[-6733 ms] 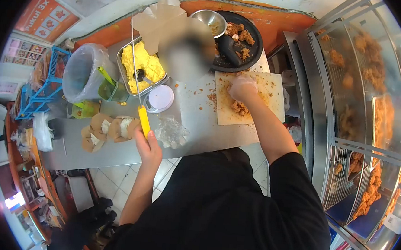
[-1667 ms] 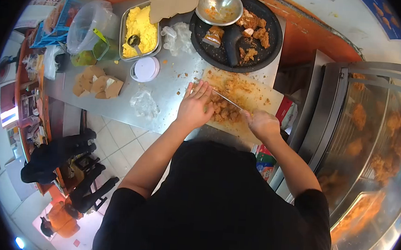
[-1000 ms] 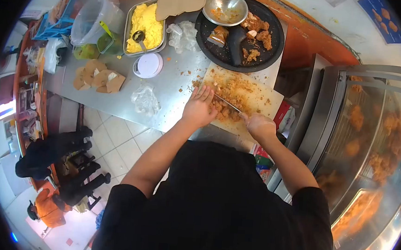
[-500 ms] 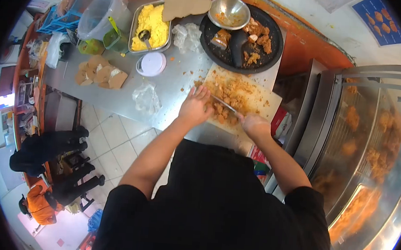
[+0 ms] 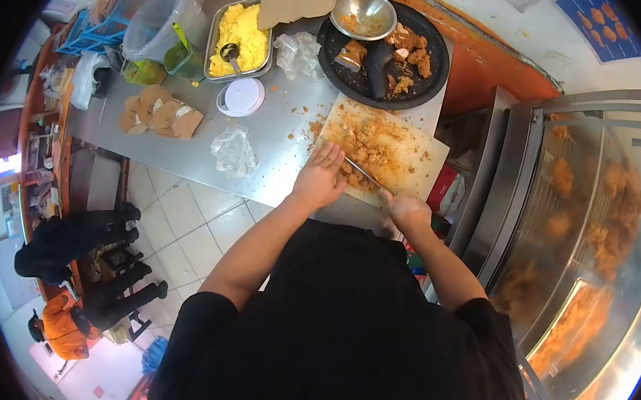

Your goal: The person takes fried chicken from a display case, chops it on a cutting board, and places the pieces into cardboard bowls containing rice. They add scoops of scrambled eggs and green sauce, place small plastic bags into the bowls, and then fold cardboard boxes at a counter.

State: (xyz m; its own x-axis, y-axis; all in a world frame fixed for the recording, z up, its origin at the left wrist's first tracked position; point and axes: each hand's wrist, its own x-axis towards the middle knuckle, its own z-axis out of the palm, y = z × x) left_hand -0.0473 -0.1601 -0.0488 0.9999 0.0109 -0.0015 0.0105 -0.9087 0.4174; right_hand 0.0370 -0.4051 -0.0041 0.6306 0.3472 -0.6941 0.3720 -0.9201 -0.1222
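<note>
My right hand (image 5: 407,210) is closed round the handle of a knife (image 5: 365,173), whose blade points left over a light cutting board (image 5: 421,162). Chopped brown fried food (image 5: 369,140) is scattered across the board. My left hand (image 5: 322,176) rests at the blade's tip end near the board's left edge, fingers extended and lying flat. Beyond the board sits a round black tray (image 5: 434,67) bearing brown fried pieces (image 5: 419,58), a wrapped packet (image 5: 351,55) and a steel bowl (image 5: 363,15).
On the steel table (image 5: 176,138) are a metal pan (image 5: 214,36) of yellow food, a white lid (image 5: 242,97), plastic bags (image 5: 235,152) and cardboard pieces (image 5: 161,112). A glass display case (image 5: 527,214) stands right. Two people (image 5: 66,327) are at far left.
The knife and both hands sit slightly lower relative to the board, and the blade is angled a little more steeply. The whole view has shifted slightly.
</note>
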